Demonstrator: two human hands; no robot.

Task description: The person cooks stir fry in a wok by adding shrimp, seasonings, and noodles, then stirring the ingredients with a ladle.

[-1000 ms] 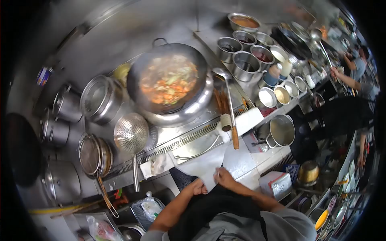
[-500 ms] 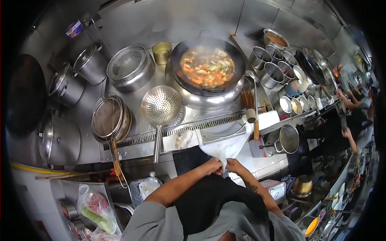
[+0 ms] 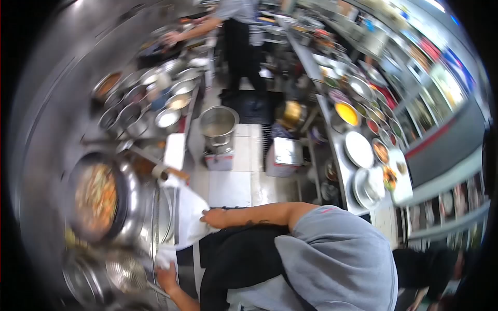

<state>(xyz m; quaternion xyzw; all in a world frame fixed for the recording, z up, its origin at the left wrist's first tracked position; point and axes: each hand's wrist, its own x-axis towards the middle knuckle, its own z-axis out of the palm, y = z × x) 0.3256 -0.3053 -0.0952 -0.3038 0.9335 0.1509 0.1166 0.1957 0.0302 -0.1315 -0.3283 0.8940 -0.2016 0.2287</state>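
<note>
My right hand [image 3: 213, 218] is closed on one end of a white cloth [image 3: 190, 217] in front of my apron. Lower left, my left hand [image 3: 167, 277] is at the cloth's other end by the stove edge, its fingers against the fabric. The cloth hangs between the two hands. Left of it, a wok [image 3: 98, 199] with orange and pale sliced food sits on a round steel burner ring. Near my left hand lies a perforated ladle [image 3: 127, 273]. A wooden-handled ladle [image 3: 178, 174] rests above the cloth.
Steel containers of sauces and powders [image 3: 167, 118] line the upper left counter. A large pot [image 3: 219, 122] stands on a box beside the aisle. A co-worker [image 3: 240, 46] stands at the far stove. White plates [image 3: 359, 150] and a bowl of yellow liquid [image 3: 346, 113] sit on the right counter.
The view has swung right, bringing the aisle and right counter in. My hands, earlier close together on the cloth, are now apart with it spread between them.
</note>
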